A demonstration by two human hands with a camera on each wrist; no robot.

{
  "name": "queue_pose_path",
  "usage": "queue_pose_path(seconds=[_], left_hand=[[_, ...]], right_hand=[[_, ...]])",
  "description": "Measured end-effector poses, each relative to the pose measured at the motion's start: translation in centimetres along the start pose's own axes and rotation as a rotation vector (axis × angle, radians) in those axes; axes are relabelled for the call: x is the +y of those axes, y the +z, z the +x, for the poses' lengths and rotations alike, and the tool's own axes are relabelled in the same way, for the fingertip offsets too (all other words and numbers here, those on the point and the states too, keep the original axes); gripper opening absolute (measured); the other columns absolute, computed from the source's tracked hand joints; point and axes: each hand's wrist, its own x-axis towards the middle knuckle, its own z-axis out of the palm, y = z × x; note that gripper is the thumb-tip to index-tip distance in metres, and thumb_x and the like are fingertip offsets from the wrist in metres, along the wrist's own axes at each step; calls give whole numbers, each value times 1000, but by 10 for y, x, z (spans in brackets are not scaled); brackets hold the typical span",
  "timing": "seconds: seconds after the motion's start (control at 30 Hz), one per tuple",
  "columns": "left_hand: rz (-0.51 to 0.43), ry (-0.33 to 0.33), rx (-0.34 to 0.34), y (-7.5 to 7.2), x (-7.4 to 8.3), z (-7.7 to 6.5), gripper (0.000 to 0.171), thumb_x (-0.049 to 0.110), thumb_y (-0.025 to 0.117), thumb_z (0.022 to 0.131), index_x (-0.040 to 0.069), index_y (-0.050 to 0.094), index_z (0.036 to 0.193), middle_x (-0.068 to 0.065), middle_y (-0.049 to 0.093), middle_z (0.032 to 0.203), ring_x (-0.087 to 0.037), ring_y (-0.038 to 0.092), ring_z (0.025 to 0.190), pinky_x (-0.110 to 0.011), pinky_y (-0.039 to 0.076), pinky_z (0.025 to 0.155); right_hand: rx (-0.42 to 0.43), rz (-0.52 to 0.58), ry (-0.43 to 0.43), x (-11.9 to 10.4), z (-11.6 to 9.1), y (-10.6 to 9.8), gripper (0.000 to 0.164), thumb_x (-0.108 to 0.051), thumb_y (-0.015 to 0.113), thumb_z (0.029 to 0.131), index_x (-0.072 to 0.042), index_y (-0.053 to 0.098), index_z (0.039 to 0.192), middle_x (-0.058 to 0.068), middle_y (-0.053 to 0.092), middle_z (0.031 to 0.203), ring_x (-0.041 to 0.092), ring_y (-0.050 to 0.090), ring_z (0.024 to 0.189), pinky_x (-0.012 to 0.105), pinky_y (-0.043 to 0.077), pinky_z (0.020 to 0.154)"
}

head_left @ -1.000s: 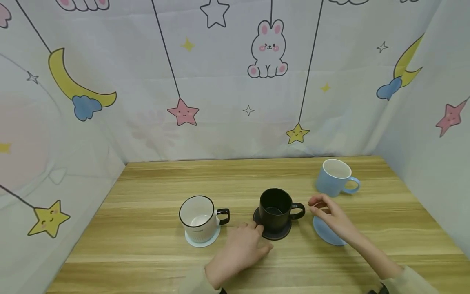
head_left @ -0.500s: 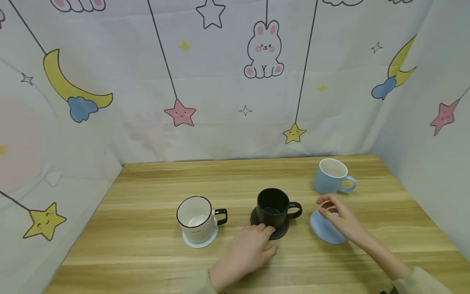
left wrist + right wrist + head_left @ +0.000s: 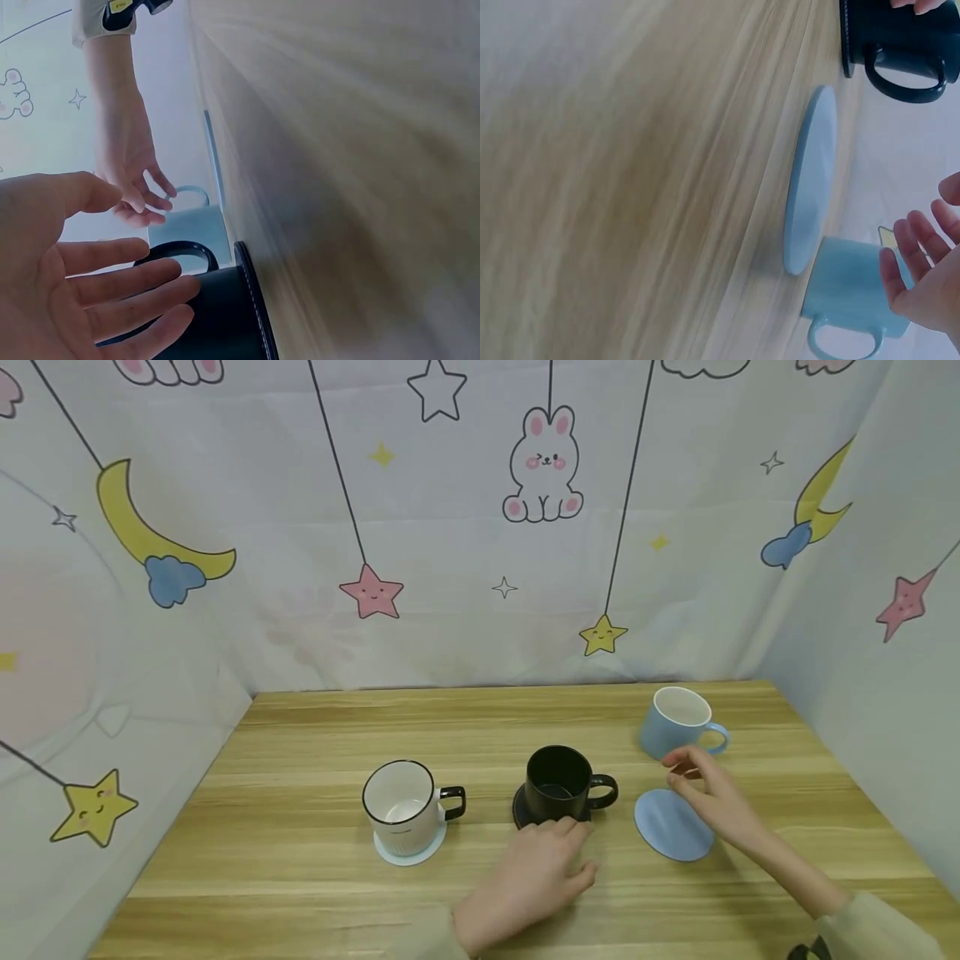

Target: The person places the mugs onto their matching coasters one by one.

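A black mug [image 3: 558,783] stands upright on a black coaster [image 3: 523,814]. My left hand [image 3: 536,872] is just in front of it with loosely spread fingers, holding nothing; whether the fingertips touch the mug or coaster I cannot tell. In the left wrist view its palm and fingers [image 3: 127,289] overlap the mug. Above the right edge of a bare blue coaster [image 3: 667,827] hovers my right hand [image 3: 716,802], fingers relaxed and holding nothing. Behind that coaster a light blue mug [image 3: 670,727] stands on the table, its handle pointing right and partly behind the right hand's fingertips.
To the left, a white mug with a black rim [image 3: 402,806] sits on a pale coaster [image 3: 405,858]. The wooden table [image 3: 300,777] ends at a white curtain [image 3: 450,635] printed with stars, moons and a rabbit, which also encloses both sides.
My left hand has slid rightward along the front of the black mug. My right hand has moved right, away from the black mug's handle and toward the light blue mug. The mugs stay put.
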Motion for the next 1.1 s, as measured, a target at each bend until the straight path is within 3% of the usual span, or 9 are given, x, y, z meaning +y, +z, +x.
queue_pose_path(seconds=[0.13,0.43,0.6,0.77,0.9,1.1], left_hand=[[36,13,8,4,5,3,37,37,62,89,13,65,116,5,68,102,-8,65,84,-18,46,62],[67,6,14,8,14,12,39,37,63,87,15,64,119,7,67,103,-8,64,86,-17,42,59],[60,-4,25,11,17,19,37,37,65,87,16,65,117,7,68,105,-8,65,84,-17,40,57],[56,-26,13,13,20,25,38,39,65,87,16,64,118,6,68,103,-7,64,79,-18,41,55],[53,-48,-3,14,21,29,40,39,66,86,16,63,118,6,67,98,-7,61,72,-19,42,50],[23,-77,-51,13,24,36,43,40,64,87,14,62,121,7,65,101,-6,61,75,-19,40,48]], right_hand=[[29,-11,20,6,2,-3,20,-3,57,93,0,57,112,13,61,107,-9,48,92,15,45,74],[133,-20,-42,15,9,-4,19,5,56,89,3,56,108,12,60,104,-8,46,94,13,36,85],[196,-24,-51,16,12,-6,20,8,56,85,5,57,105,14,58,102,-7,44,94,18,36,83],[233,-52,-24,19,15,-8,20,7,58,85,5,58,106,15,58,104,-6,41,96,26,35,82],[240,-53,0,23,18,-11,20,5,58,87,6,58,107,18,57,106,-7,40,96,25,34,82],[288,-38,8,27,26,-15,22,6,56,85,10,58,106,22,58,102,-10,38,94,26,33,82]])
